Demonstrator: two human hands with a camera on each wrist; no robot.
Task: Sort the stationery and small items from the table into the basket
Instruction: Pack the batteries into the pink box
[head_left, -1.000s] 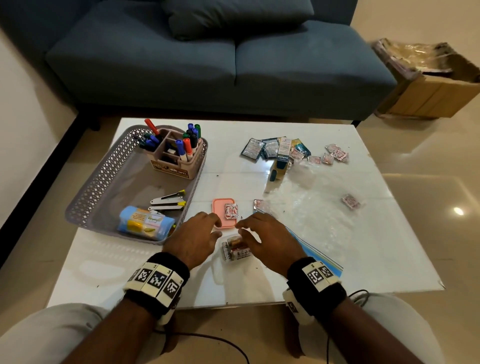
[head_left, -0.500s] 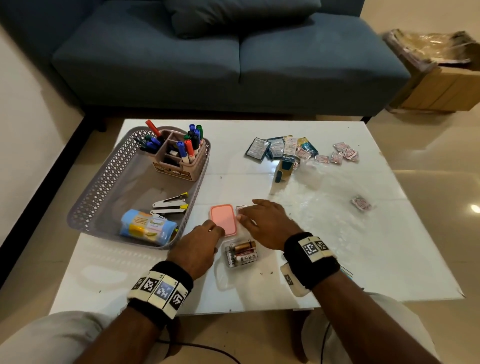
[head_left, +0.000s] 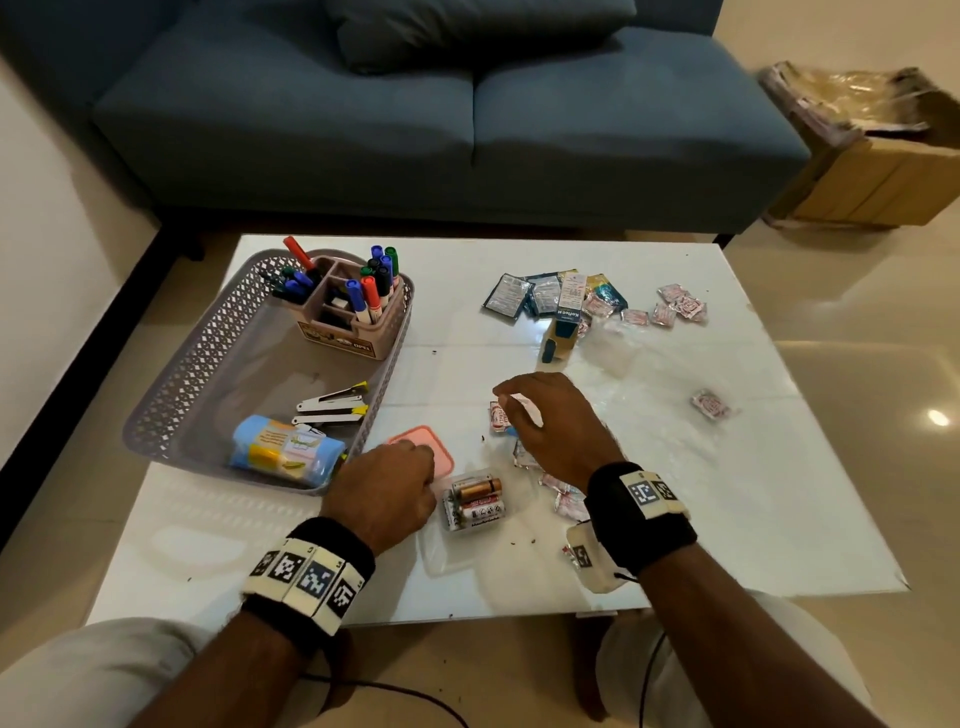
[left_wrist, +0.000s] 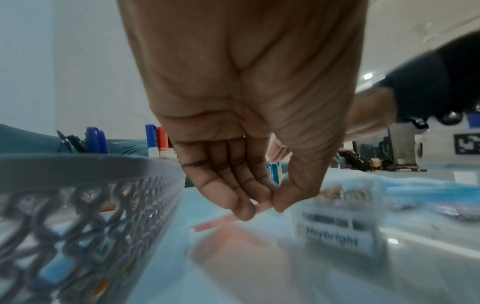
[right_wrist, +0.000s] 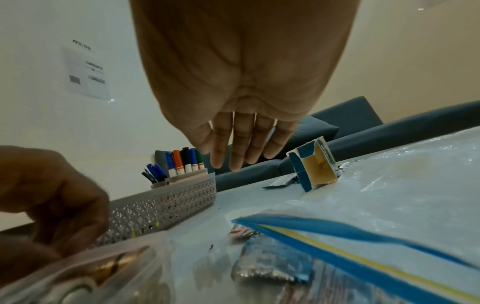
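Pink lid (head_left: 434, 451), pinched in your left hand (head_left: 384, 491), may slip; your right hand (head_left: 558, 426) hovers with straight fingers.

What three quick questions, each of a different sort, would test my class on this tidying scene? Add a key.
1. True or false: the battery case lies inside the basket.
2. What does the left hand pinch by its edge? A) the pink lid B) a stapler C) a sachet
3. Fill the gap: the markers stand in the organiser, which sits in the ___.

Key: 1 false, it lies on the table between the hands; 2 A; 3 basket.
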